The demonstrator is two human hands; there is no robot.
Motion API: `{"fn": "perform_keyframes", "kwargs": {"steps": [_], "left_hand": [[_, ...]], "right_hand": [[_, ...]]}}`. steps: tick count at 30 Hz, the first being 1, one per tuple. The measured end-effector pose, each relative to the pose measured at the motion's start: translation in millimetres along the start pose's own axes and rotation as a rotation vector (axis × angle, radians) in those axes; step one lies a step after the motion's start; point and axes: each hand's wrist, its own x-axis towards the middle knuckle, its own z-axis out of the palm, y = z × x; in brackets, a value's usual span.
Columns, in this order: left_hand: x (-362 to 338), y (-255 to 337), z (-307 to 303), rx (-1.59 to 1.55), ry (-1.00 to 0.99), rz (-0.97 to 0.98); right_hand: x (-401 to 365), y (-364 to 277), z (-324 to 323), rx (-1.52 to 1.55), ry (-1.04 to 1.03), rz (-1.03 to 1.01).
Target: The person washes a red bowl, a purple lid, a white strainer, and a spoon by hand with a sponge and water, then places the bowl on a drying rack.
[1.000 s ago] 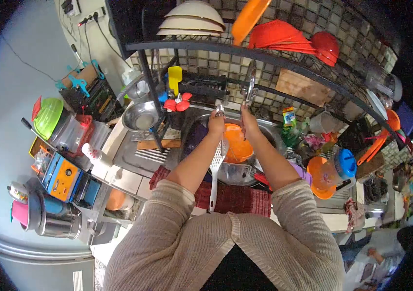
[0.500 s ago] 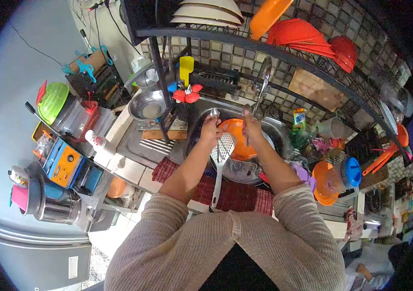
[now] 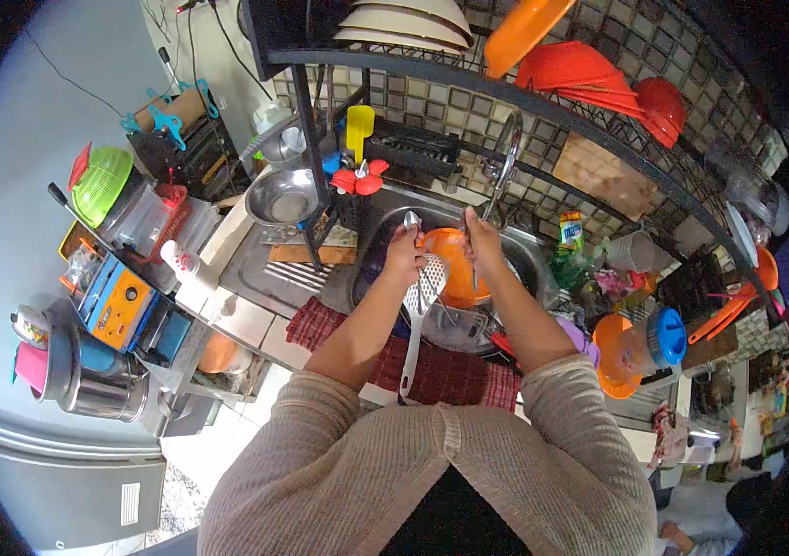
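My left hand is closed around a metal spoon, its bowl pointing up past my fingers. My right hand grips a second metal spoon, whose thin handle hangs below the fingers; its bowl end is mostly covered. Both hands are over the sink, above an orange basin. A white perforated skimmer lies below my left hand, its handle reaching over the sink's front edge. A clear plastic container is partly visible in the sink.
A faucet rises behind the sink, under a black dish rack. A steel bowl stands at left. A dark red cloth covers the front edge. A blue-lidded jug is at right. Another person is partly visible at lower right.
The right-hand spoon has turned or slid, so its bowl end shows less above the fingers. My hands stay nearly in place. The view has shifted slightly.
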Motion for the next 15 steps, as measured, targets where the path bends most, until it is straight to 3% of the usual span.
{"fn": "perform_keyframes", "kwargs": {"steps": [3, 5, 8, 15], "left_hand": [[-0.9, 0.2, -1.2, -0.024, 0.005, 0.003], [-1.7, 2.5, -2.7, -0.039, 0.012, -0.007], [-3.2, 5.1, -10.1, -0.073, 0.0, 0.004], [-7.8, 10.6, -14.1, -0.091, 0.031, 0.015]], "right_hand": [[0.4, -0.6, 4.2, -0.036, 0.03, 0.056], [2.6, 1.9, 7.1, 0.191, 0.045, 0.26], [-0.6, 8.5, 3.2, 0.273, 0.105, 0.325], [4.3, 29.7, -12.1, 0.192, -0.056, 0.243]]}}
